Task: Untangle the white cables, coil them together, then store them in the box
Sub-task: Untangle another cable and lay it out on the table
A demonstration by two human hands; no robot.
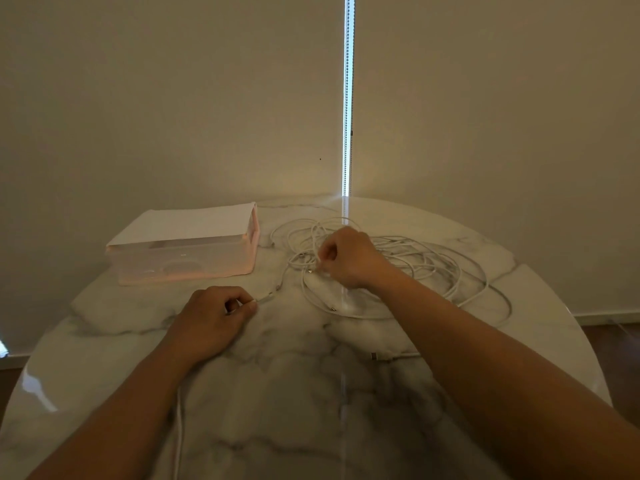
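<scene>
A tangle of white cables (429,261) lies in loose loops on the far right half of the round marble table (294,393). My right hand (349,258) is over the left side of the tangle, its fingers pinching a strand. My left hand (214,318) rests on the table nearer to me and pinches the plug end of one cable (266,298) that runs up toward the tangle. A translucent pinkish box (187,251) with a white lid stands at the far left, lid on.
A loose cable plug (375,356) lies on the table beside my right forearm. Another white strand (179,431) runs toward me under my left forearm. Beige blinds hang behind the table, with a bright gap and bead chain (348,98).
</scene>
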